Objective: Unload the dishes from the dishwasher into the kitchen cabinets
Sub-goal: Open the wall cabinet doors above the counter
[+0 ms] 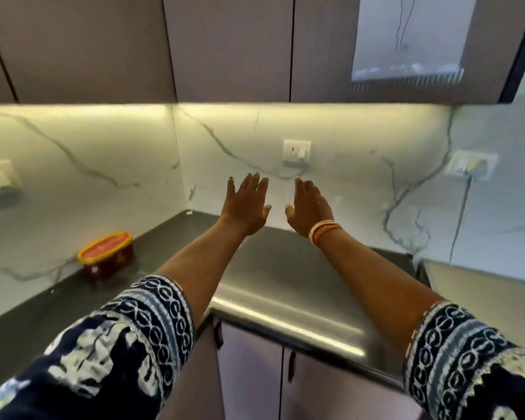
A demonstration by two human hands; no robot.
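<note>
The upper cabinets (pixel 231 47) above the table (pixel 285 268) are closed, and no dishwasher or dishes are in view. Your left hand (pixel 247 204) and right hand (pixel 308 207) are both spread flat and empty, so open a door before fetching dishes.

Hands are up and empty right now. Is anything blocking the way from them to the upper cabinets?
Only the doors. The upper cabinets above the left hand and right hand are closed, so a door must be opened first. Nothing else stands between. Both hands are open and hold nothing; no dish or dishwasher is in view.
</note>
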